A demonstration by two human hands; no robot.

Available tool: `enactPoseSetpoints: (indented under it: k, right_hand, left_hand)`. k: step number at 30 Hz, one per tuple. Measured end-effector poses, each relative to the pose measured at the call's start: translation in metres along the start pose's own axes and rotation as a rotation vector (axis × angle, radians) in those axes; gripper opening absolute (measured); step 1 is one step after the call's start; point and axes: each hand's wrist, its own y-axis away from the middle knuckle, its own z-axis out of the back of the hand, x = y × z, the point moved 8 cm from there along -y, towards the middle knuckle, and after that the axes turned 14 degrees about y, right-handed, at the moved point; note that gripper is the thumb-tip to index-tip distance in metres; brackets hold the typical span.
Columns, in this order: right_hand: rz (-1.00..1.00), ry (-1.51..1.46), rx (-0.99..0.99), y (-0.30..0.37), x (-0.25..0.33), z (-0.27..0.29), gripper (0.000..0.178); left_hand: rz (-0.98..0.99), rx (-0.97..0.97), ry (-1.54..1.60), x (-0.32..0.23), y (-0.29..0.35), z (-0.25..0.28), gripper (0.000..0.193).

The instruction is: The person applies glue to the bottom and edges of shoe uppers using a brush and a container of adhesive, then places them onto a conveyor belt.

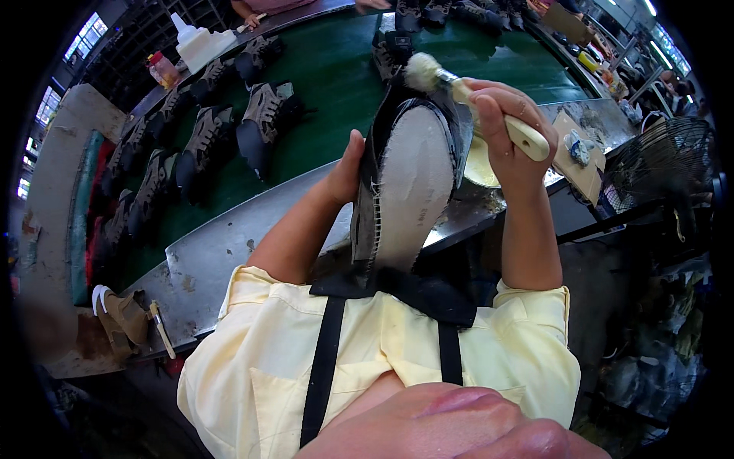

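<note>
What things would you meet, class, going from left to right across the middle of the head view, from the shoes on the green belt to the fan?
Dark shoes on the green belt → left hand → shoe held sole-up → right hand gripping a brush → wire fan.

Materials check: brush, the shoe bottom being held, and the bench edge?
Brush: pale handle, likely wood or plastic, with soft off-white bristles.
Shoe bottom: matte grey board or fabric by its look, stitched along the edge to a dark upper.
Bench edge: scuffed, dull-shiny sheet metal, probably steel.

A white squeeze bottle (197, 42) stands beside a small red-capped bottle (160, 69).
</note>
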Motion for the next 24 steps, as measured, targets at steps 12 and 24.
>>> enactPoseSetpoints:
  k: [12,24]
  right_hand:
    - [0.065,-0.136,-0.030,0.005,0.002,-0.009,0.013]
    - [0.239,-0.252,0.156,0.028,0.065,-0.007,0.016]
  left_hand:
    - [-0.103,-0.030,0.156,-0.003,-0.007,0.009,0.093]
    - [-0.001,-0.044,0.286,0.035,-0.004,0.064,0.091]
